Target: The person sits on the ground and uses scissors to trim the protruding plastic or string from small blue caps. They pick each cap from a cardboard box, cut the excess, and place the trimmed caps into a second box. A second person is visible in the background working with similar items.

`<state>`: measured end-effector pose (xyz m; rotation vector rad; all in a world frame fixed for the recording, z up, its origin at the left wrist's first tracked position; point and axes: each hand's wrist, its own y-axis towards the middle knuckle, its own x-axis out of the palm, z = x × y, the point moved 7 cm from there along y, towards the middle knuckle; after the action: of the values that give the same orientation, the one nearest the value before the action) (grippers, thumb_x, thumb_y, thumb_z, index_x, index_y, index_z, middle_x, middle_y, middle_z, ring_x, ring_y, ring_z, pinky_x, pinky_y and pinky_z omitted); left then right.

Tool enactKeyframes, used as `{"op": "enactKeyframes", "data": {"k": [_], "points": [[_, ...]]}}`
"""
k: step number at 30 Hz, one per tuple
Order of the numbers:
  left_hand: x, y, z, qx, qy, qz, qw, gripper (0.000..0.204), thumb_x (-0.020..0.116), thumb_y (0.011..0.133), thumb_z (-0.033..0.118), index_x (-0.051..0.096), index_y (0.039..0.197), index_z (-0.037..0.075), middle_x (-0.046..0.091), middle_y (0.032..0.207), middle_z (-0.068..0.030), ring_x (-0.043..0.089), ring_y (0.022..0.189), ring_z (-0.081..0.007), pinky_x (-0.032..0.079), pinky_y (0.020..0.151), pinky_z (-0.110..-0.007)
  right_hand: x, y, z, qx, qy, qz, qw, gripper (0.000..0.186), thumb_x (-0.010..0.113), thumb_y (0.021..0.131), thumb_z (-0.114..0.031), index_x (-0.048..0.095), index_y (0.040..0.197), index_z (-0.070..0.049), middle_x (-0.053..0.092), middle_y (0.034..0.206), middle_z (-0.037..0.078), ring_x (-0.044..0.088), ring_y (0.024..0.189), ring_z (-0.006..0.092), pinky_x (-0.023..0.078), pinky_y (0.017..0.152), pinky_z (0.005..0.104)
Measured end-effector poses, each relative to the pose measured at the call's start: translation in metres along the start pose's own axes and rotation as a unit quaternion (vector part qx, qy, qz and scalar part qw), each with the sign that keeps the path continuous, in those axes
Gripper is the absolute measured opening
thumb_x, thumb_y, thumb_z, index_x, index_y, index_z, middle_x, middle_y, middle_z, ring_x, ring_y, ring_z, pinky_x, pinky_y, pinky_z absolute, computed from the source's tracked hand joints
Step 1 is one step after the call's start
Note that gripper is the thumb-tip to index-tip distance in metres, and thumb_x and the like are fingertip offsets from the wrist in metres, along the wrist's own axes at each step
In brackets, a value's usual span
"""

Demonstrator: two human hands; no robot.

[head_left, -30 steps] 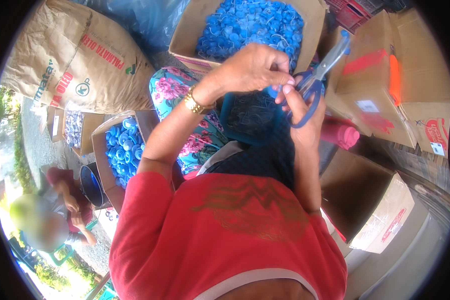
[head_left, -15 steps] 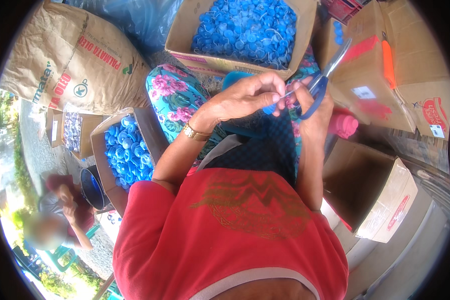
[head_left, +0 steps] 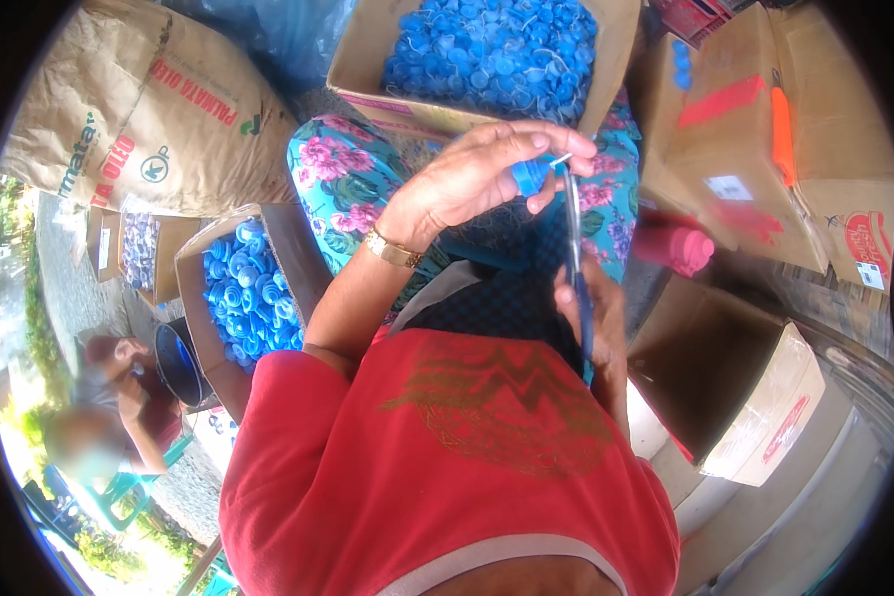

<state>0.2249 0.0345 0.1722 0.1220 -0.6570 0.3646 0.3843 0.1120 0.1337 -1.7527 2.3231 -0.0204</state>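
My left hand (head_left: 477, 174), wearing a gold watch, pinches a small blue plastic piece (head_left: 529, 177) with a white cord (head_left: 558, 160) at the fingertips. Below and to its right, my right hand (head_left: 606, 308) grips blue-handled scissors (head_left: 575, 238), whose blades point upward beside the blue piece and cord. Behind my hands stands a carton (head_left: 407, 119) full of small blue pieces with cords (head_left: 487, 55). To my left, another carton (head_left: 303, 258) holds larger blue plastic pieces (head_left: 248, 298). A dark, partly hidden container lies under my hands.
A large paper sack (head_left: 139, 109) and smaller cartons (head_left: 169, 258) are at left, near a dark bucket (head_left: 179, 363) and a seated co-worker (head_left: 159, 417). At right are stacked cartons (head_left: 805, 129), a pink bottle (head_left: 670, 250) and an open box (head_left: 755, 427).
My right hand has moved down with the scissors, whose blades have swung from slanting right to nearly upright. My left hand has shifted and turned, its fingers stretched higher around the blue piece.
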Motion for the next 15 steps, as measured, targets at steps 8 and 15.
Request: {"op": "enactKeyframes", "data": {"k": [8,15], "points": [[0.012,0.000,-0.013,-0.064,-0.073,-0.009,0.995,0.042,0.052,0.093,0.023,0.054,0.118,-0.011,0.061,0.109,-0.0208,0.059,0.087,-0.0208,0.046,0.063,-0.024,0.010,0.014,-0.003,-0.019,0.074,-0.012,0.997,0.037,0.065,0.084,-0.039,0.052,0.076,-0.004,0.046,0.066,-0.002,0.042,0.058,0.0076,0.032,0.051,0.0245],[0.019,0.001,-0.013,-0.040,-0.065,-0.015,0.997,0.039,0.052,0.093,0.021,0.055,0.116,-0.011,0.061,0.108,-0.0197,0.052,0.066,-0.0135,0.045,0.065,-0.024,0.017,0.013,-0.009,-0.020,0.182,-0.040,0.982,0.045,0.061,0.085,-0.049,0.053,0.079,-0.005,0.049,0.066,0.000,0.048,0.057,0.0080,0.038,0.051,0.0228]]}}
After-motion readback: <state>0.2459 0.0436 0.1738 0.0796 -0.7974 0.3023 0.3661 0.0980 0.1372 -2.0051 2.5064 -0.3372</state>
